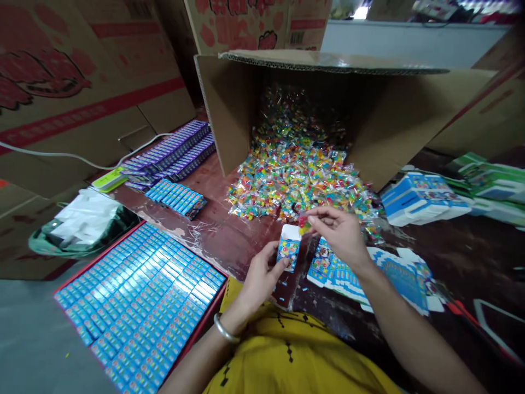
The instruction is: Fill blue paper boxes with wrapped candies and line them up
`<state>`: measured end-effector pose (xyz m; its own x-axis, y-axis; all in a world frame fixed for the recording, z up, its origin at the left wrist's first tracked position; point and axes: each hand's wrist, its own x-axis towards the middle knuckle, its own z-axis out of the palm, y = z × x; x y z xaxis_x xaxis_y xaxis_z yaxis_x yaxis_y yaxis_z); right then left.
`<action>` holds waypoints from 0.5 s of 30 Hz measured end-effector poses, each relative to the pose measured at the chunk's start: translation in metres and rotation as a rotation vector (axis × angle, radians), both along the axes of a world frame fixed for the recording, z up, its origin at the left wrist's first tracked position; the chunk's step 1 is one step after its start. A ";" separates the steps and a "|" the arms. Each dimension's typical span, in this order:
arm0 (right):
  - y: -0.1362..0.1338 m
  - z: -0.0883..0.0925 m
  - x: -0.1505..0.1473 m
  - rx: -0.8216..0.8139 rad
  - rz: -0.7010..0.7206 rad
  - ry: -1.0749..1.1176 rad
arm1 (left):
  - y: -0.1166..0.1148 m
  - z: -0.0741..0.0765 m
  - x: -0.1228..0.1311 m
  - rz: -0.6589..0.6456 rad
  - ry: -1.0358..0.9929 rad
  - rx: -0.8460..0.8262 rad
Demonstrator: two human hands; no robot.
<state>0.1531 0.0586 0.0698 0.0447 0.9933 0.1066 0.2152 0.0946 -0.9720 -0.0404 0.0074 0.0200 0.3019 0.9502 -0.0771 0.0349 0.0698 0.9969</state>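
One head-worn view, looking forward and down, close over the table [241, 238]

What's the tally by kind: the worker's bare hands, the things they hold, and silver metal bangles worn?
Bare hands, the left hand and the right hand: 2
Small blue printed cardboard box, in the left: 1
Small plastic packet of red and yellow candy, in the right: 1
Silver metal bangle, left wrist: 1
Total: 5
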 end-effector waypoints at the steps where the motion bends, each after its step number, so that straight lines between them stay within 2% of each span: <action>1: -0.003 0.000 -0.010 0.037 -0.024 0.002 | -0.002 0.002 0.002 0.009 0.020 0.020; 4: -0.009 -0.004 -0.030 0.141 -0.097 -0.052 | -0.005 0.006 0.004 0.038 0.055 0.047; 6: -0.011 -0.005 -0.036 0.200 -0.111 -0.163 | -0.005 0.006 0.004 0.069 0.050 0.058; 11: -0.012 0.001 -0.034 0.365 -0.029 -0.519 | -0.005 0.003 0.006 0.157 -0.018 0.092; 13: -0.011 0.004 -0.032 0.383 0.015 -0.542 | -0.006 0.002 0.007 0.182 -0.035 0.098; 15: -0.008 0.005 -0.031 0.339 0.069 -0.462 | -0.007 0.002 0.008 0.203 -0.052 0.101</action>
<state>0.1225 0.0505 0.0749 -0.1454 0.8993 0.4125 0.5924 0.4131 -0.6917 -0.0324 -0.0001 0.0225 0.1052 0.9939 0.0325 -0.0214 -0.0304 0.9993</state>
